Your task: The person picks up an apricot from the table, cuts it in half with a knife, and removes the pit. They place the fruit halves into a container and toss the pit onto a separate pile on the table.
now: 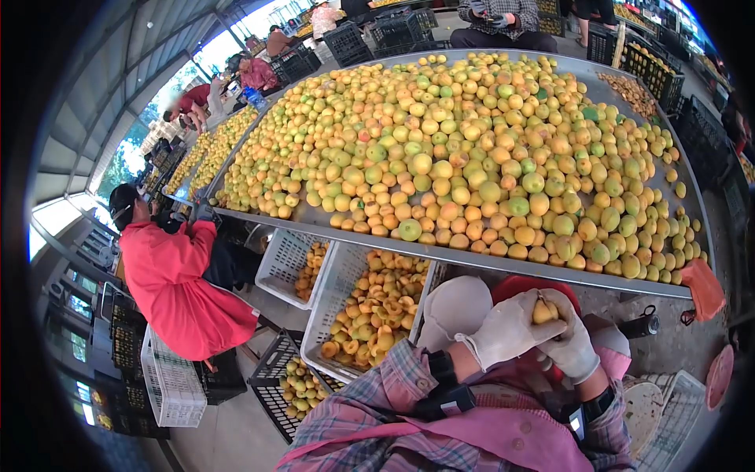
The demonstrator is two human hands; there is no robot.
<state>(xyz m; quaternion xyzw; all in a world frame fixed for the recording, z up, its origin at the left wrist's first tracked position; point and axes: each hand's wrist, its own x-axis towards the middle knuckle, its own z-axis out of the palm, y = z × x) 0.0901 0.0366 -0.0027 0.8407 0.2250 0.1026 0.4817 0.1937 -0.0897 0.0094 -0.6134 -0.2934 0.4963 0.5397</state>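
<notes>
My left hand (507,332), in a white glove, closes around an apricot (544,311) over my lap. My right hand (572,344), gloved as well, presses against the same fruit from the other side with its fingers bent. Between the gloves only the upper part of the apricot shows, and a line runs down it. I cannot make out any tool. Just beyond my hands is the edge of a metal table (503,263) heaped with whole apricots (440,149). Left of my knee, a white crate (321,334) contains halved apricots (376,308).
A smaller white crate (271,263) of halves and a black crate (271,385) of whole apricots stand to the left. A person in red (177,283) sits nearby. An orange bag (702,291) hangs at the table's right corner. Other people work beyond the table.
</notes>
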